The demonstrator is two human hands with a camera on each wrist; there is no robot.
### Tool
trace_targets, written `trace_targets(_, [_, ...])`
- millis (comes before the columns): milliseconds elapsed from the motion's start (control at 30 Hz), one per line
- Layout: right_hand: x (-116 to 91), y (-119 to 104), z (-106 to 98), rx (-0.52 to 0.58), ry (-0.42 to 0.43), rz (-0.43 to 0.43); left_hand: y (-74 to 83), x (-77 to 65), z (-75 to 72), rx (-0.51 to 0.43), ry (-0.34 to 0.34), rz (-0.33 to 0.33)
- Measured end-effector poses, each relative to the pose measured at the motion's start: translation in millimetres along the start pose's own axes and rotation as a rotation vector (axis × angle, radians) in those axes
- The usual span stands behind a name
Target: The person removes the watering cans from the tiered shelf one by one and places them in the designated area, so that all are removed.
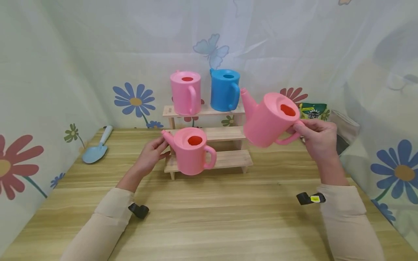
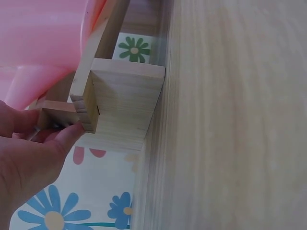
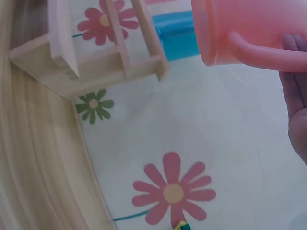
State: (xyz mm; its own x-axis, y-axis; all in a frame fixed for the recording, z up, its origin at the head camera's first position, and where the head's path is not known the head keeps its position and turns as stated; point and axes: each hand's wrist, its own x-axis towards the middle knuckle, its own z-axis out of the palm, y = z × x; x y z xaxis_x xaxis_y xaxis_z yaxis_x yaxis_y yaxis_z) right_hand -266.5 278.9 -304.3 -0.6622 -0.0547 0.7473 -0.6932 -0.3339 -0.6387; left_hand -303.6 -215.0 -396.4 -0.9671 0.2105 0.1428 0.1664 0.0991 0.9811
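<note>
two pink watering cans: our right hand (image 1: pixel 318 139) grips one can's (image 1: pixel 269 119) handle, airborne, tilted, spout up-left. our left hand (image 1: pixel 151 154) touches the stand's (image 1: pixel 228 159) can (image 1: pixel 191 152), fingers relaxed. the green packet's (image 1: pixel 313 110) writing is unreadable.

Two pink watering cans: one (image 1: pixel 269 119) held aloft by its handle, tilted, spout up-left; the other (image 1: pixel 191 151) upright on the lowest shelf step (image 1: pixel 228 159), spout left.

Green packet (image 1: pixel 312 110) half hidden behind pink can (image 1: pixel 269 120).
</note>
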Motion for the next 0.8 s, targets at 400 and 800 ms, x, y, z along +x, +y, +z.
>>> trace_targets(400, [1.8,6.0,-40.7,-0.050,0.245,-0.014,-2.0,1.4,-0.9,0.001,-0.004,-0.015])
trace_targets(800, [-15.1,61.1,-51.0,-0.723,0.293,0.430,1.1,0.8,1.2,-0.007,0.004,-0.004])
